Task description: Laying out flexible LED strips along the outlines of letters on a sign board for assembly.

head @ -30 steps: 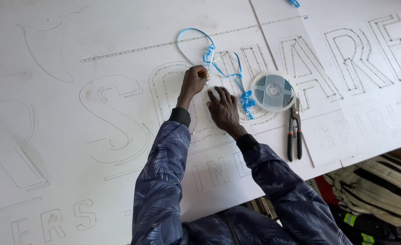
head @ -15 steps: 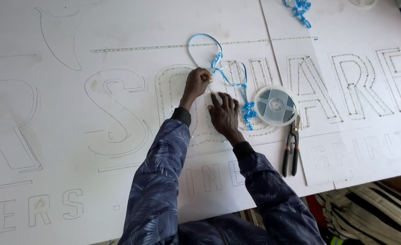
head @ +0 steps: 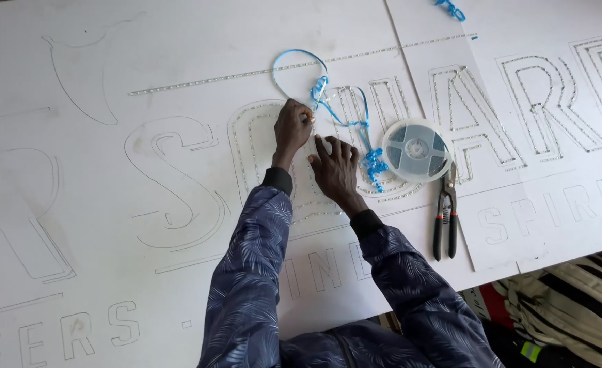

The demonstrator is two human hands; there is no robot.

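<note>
Both hands work close together: left hand (head: pixel 292 127) apparently pinches the blue strip (head: pixel 299 65), right hand (head: pixel 335 170) pressed flat on the white board (head: pixel 178 61).

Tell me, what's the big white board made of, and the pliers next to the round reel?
The white board looks like a matte plastic or foam sheet: flat, dull, with letter outlines cut in. The pliers look like dark metal at the jaws, with handles coated in black and red rubber or plastic. The reel seems to be clear plastic.
</note>
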